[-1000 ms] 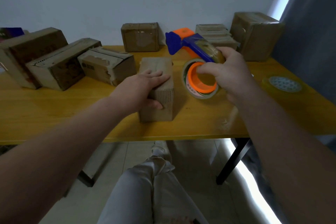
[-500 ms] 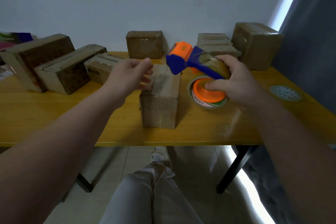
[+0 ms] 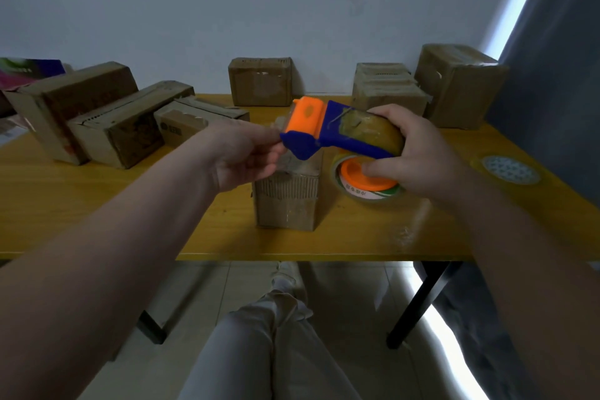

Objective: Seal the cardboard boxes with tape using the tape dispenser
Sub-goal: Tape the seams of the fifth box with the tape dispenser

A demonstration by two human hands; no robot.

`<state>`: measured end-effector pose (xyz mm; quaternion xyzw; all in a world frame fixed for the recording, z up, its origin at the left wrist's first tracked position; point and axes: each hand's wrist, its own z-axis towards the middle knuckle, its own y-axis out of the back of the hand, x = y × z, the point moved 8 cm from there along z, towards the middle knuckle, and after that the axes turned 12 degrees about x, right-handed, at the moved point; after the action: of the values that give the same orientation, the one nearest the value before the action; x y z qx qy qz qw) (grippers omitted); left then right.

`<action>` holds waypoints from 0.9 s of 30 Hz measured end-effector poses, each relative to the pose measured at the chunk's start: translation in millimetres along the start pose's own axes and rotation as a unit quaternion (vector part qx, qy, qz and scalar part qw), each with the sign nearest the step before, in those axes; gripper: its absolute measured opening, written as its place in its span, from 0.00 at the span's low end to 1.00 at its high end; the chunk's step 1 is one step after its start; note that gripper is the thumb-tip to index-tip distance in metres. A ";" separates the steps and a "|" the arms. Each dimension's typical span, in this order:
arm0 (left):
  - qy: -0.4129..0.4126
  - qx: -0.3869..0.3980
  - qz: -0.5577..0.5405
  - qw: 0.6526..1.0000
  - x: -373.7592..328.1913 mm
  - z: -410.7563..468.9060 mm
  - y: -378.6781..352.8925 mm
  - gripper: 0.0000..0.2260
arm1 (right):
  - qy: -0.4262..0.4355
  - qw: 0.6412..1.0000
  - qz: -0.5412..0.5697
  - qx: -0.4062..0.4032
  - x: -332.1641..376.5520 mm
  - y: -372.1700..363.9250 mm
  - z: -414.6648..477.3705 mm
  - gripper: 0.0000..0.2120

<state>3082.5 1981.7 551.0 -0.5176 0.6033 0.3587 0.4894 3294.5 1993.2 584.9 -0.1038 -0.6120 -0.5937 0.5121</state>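
A blue and orange tape dispenser (image 3: 328, 131) is held above the table in my right hand (image 3: 412, 152), which grips its handle and the tape roll (image 3: 370, 183) on an orange hub. My left hand (image 3: 243, 156) is at the dispenser's front end, fingers pinched at the clear tape end by the orange roller. Directly below stands a small cardboard box (image 3: 285, 201) near the table's front edge, partly hidden by my left hand and the dispenser.
Several cardboard boxes line the back of the yellow table (image 3: 97, 221): three at the left (image 3: 87, 110), one in the middle (image 3: 259, 81), two at the right (image 3: 461, 84). A spare roll of tape (image 3: 508, 169) lies flat at the right. My legs show under the table.
My left hand left the top of the small box and rose to the dispenser's front end. My right hand brought the dispenser closer, above the box.
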 end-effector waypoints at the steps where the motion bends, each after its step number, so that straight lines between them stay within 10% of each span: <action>1: -0.002 -0.009 0.005 1.000 0.0 0.0 1.9 0.04 | 0.001 1.000 -0.018 0.002 2.3 -0.5 0.5 0.30; 27: -0.063 -0.242 0.034 0.968 47.1 -18.8 63.4 0.11 | -0.041 0.968 -0.193 0.156 11.5 -0.1 4.7 0.31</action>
<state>3017.2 1964.3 505.9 -0.5764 0.4837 0.5419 0.3742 3286.8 1991.6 594.5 0.0731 -0.7259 -0.5738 0.3721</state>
